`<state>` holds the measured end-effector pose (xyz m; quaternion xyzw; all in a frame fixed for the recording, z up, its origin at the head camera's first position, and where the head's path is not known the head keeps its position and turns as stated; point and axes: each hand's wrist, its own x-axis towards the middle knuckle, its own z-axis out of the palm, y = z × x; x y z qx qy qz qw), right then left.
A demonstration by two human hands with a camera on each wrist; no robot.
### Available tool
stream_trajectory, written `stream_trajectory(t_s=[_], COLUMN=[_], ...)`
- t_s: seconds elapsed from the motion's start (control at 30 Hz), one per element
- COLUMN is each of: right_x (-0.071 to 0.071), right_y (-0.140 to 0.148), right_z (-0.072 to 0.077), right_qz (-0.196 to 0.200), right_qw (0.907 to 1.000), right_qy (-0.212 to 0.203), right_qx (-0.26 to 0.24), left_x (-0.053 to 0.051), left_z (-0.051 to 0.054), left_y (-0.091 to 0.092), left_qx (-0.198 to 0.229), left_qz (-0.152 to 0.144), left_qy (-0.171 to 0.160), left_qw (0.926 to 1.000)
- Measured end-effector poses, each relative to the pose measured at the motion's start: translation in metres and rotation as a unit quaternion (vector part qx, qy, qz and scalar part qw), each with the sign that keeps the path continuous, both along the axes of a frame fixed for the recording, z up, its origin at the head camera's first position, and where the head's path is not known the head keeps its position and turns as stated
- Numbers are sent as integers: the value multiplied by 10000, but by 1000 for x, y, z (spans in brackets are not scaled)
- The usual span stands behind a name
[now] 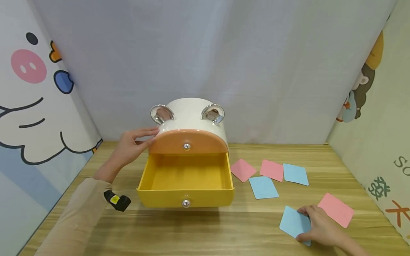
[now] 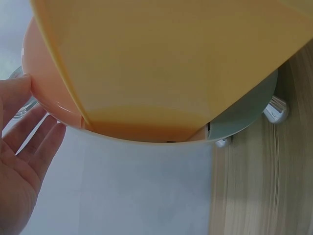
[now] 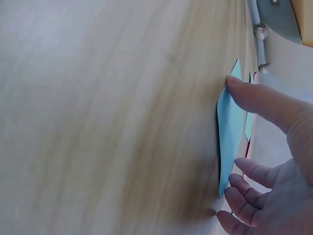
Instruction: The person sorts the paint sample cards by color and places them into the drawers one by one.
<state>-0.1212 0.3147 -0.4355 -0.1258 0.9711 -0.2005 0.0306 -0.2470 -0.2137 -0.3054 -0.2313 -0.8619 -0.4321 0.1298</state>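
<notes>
A small white cabinet (image 1: 191,113) with silver ears has an orange upper drawer front (image 1: 205,142) and a pulled-out yellow drawer (image 1: 160,198) below. My left hand (image 1: 129,147) rests on the cabinet's left side. In the left wrist view its thumb touches the orange front, and its fairly straight fingers (image 2: 46,147) lie along the white side. At the lower right, my right hand (image 1: 320,227) holds a blue square card (image 1: 290,222) by its edges. The right wrist view shows the thumb (image 3: 261,103) at one edge and fingertips at the opposite edge.
A pink card (image 1: 337,210) lies just beyond my right hand. Between it and the cabinet are two more pink cards (image 1: 242,170) and two blue cards (image 1: 263,187). Printed panels (image 1: 381,142) stand on both sides, with a grey curtain (image 1: 272,71) behind the wooden table (image 1: 243,231).
</notes>
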Motion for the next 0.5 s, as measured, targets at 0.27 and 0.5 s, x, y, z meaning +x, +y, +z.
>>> stream_trajectory(t_s=[0.27, 0.5], right_x=[-1, -8], right_y=[1, 9], right_z=[-1, 1], right_qz=[32, 556], right_qw=[9998, 9971], right_qy=[172, 252], right_qx=[-130, -451], left_x=[-1, 0], left_z=[0, 0], left_y=[0, 0], left_qx=[-77, 46], left_qz=[-12, -11], left_qy=[58, 14], left_qw=[10000, 10000])
